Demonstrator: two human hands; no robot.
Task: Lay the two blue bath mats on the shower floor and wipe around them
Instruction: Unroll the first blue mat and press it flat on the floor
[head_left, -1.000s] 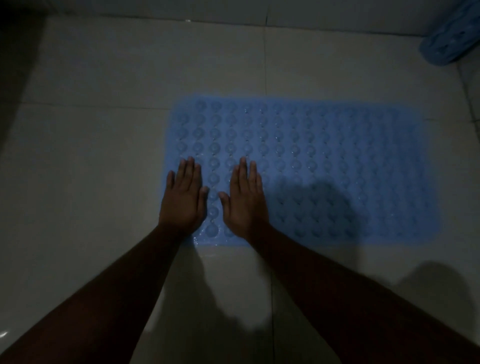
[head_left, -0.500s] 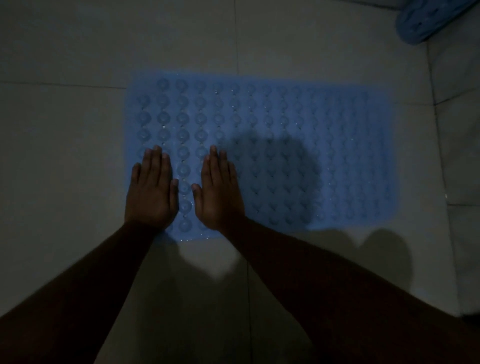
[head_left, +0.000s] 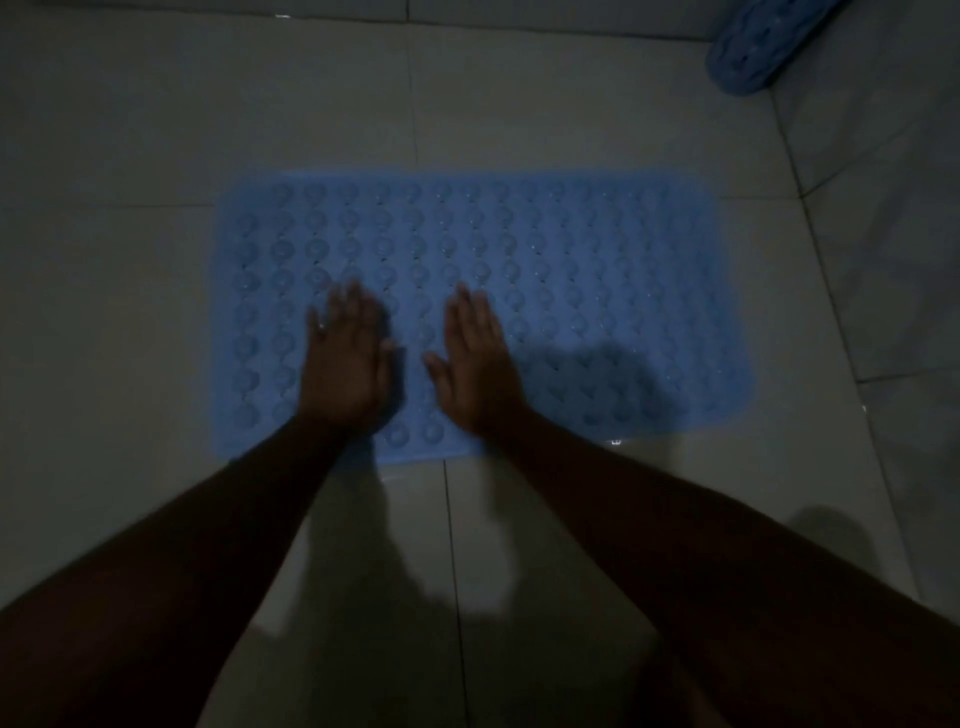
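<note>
Since half a second ago our two hands have shifted to the right along the blue bath mat (head_left: 545, 270), from near its left end toward its middle, and the left hand (head_left: 345, 364) is blurred with motion. The right hand (head_left: 475, 364) sits just beside it, the two apart by a narrow strip of mat.

Both hands lie palm down with the fingers (head_left: 470, 317) spread flat and nothing gripped; we press, we do not hold. The mat lies flat on the tiled shower floor (head_left: 130, 130), running away to the left and right of our fingers, with its near edge just behind our wrists. The second mat (head_left: 758, 47), rolled or folded as far as we can tell, rests far beyond and to the right of the right fingers, in the corner, not yet laid.

We judge the step in hand to be pressing this first mat down so that it seats on the tiles. To do it well we keep our palms flat and work outward in overlapping presses, from the middle toward the far right end, which looks untouched, and along the far edge beyond the fingertips. The floor near the front edge glints as if wet, so the mat may slide; we push straight down, not forward.

We can read no brand, label or writing; the light is dim.
</note>
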